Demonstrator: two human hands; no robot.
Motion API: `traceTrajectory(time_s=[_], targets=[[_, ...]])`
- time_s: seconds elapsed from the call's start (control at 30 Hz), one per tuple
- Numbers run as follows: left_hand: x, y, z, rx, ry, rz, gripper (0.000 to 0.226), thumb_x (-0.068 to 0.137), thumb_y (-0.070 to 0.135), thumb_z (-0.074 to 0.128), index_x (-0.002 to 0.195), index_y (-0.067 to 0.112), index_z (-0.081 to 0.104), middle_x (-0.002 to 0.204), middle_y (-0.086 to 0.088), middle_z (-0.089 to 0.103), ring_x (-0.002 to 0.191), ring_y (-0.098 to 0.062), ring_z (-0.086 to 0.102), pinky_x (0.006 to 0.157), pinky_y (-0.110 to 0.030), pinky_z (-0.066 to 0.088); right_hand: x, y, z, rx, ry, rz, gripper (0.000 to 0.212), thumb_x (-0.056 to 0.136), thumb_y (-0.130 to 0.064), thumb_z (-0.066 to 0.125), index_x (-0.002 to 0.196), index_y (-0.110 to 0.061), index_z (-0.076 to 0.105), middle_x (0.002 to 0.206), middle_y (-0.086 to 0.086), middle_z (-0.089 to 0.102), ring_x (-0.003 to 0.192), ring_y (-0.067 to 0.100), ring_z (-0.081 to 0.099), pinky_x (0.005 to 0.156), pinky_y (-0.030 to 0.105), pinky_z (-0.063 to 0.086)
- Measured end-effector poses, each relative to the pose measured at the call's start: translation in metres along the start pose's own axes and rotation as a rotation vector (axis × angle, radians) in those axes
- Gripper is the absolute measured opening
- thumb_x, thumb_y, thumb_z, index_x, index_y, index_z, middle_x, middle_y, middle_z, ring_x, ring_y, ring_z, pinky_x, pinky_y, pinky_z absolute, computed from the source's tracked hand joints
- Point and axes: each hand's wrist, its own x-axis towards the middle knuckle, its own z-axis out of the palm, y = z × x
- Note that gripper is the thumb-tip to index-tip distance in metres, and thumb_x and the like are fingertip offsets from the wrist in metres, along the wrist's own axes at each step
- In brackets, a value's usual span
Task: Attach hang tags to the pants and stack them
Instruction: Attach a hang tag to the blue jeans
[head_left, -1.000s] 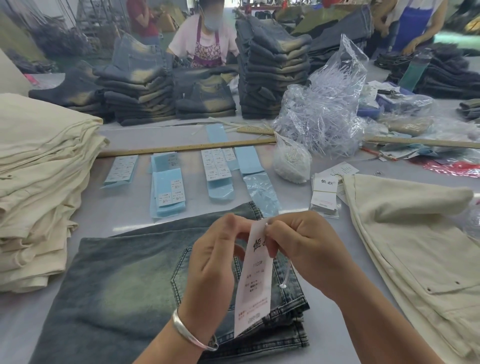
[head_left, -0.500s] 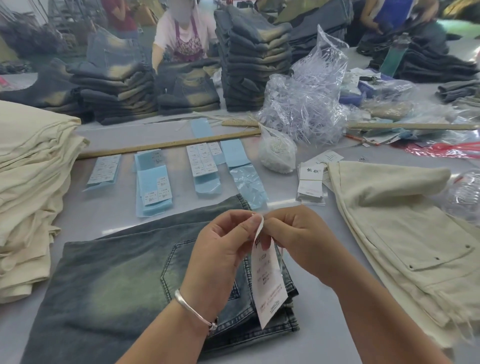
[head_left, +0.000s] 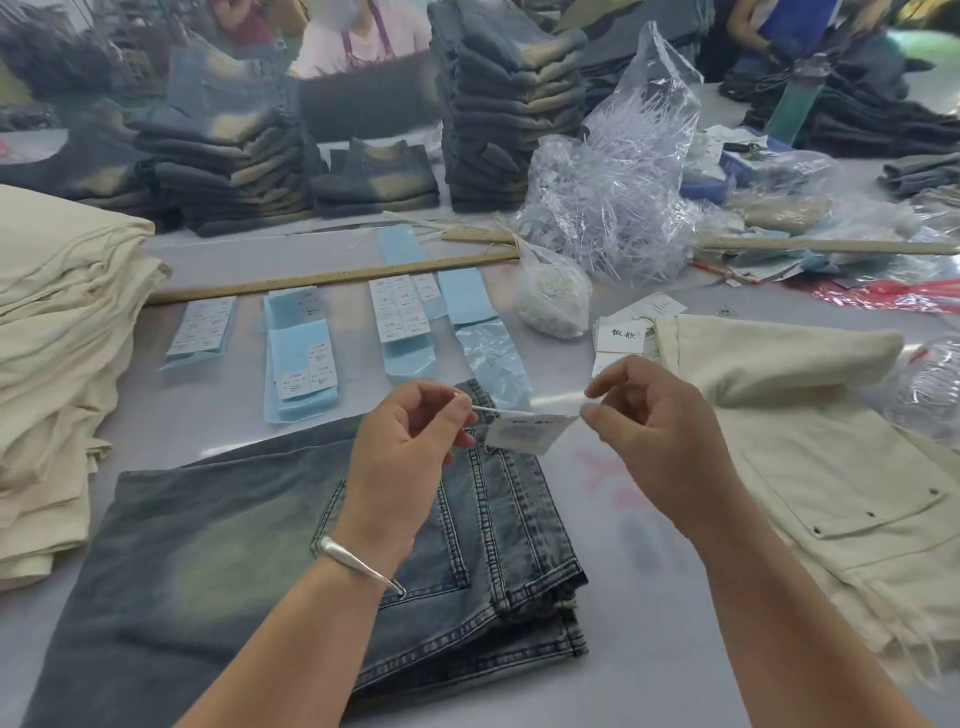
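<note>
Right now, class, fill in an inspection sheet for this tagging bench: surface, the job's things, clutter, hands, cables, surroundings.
Surface: grey table, faint red and blue marks near the middle.
Job's things: folded washed jeans in front of the person; hang tag held above them, with a thin white strip running to the left hand; more tags stacked behind.
Clutter: blue label sheets, wooden ruler, plastic bag of fasteners, small white bag.
Hands: left hand pinches the strip; right hand pinches the tag's edge.
Cables: nothing seen.
Surroundings: cream pants stacked at left and lying at right; denim stacks and other workers behind.
</note>
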Motion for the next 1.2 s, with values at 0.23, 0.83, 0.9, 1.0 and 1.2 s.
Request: traceTrajectory(time_s=[0.23, 0.83, 0.9, 1.0, 1.2], targets=[[-0.007, -0.002, 0.021, 0.004, -0.209, -0.003, 0.006, 0.089, 0.008, 0.066, 0.091, 0.011, 0.071, 0.081, -0.005, 0.075, 0.074, -0.017, 0.071, 0.060, -0.021, 0.052, -0.003, 0.003, 0.018, -0.111, -0.181, -0.258, 0.013, 0.077, -0.018, 0.078, 0.088, -0.025, 0.075, 0.062, -0.009, 0.050, 0.056, 0.006, 0.043, 0.054, 0.019, 0.034], [-0.023, -0.115, 0.038, 0.881, -0.593, 0.005, 0.034, 0.072, 0.054, 0.075, 0.091, 0.030, 0.059, 0.093, 0.015, 0.058, 0.088, -0.005, 0.053, 0.077, -0.025, 0.048, 0.003, 0.054, 0.018, -0.395, -0.318, -0.037, 0.028, 0.097, -0.021, 0.055, 0.072, -0.011, 0.064, 0.069, -0.007, 0.049, 0.066, 0.005, 0.046, 0.064, 0.027, 0.032], [-0.028, -0.122, 0.038, 0.981, -0.609, 0.138, 0.033, 0.073, 0.052, 0.072, 0.093, 0.031, 0.057, 0.093, 0.016, 0.054, 0.090, -0.005, 0.049, 0.072, -0.025, 0.045, 0.000, 0.058, 0.027, -0.484, -0.404, -0.082, 0.030, 0.098, -0.022, 0.052, 0.077, -0.004, 0.065, 0.081, -0.002, 0.048, 0.076, 0.017, 0.050, 0.070, 0.031, 0.036], [-0.029, -0.121, 0.042, 0.959, -0.547, 0.292, 0.014, 0.076, 0.038, 0.064, 0.083, 0.027, 0.059, 0.086, 0.011, 0.056, 0.083, -0.011, 0.053, 0.065, -0.027, 0.043, -0.011, 0.071, 0.040, -0.652, -0.546, -0.142, 0.030, 0.099, -0.023, 0.049, 0.087, -0.002, 0.067, 0.096, 0.005, 0.048, 0.088, 0.023, 0.051, 0.073, 0.032, 0.034], [-0.032, -0.121, 0.039, 0.745, -0.487, 0.045, 0.006, 0.083, 0.026, 0.066, 0.077, 0.026, 0.064, 0.077, 0.011, 0.065, 0.077, -0.009, 0.061, 0.073, -0.029, 0.050, -0.012, 0.101, -0.006, -0.749, -0.279, 0.126, 0.025, 0.097, -0.020, 0.051, 0.092, 0.000, 0.066, 0.101, 0.009, 0.052, 0.097, 0.031, 0.056, 0.075, 0.033, 0.038]])
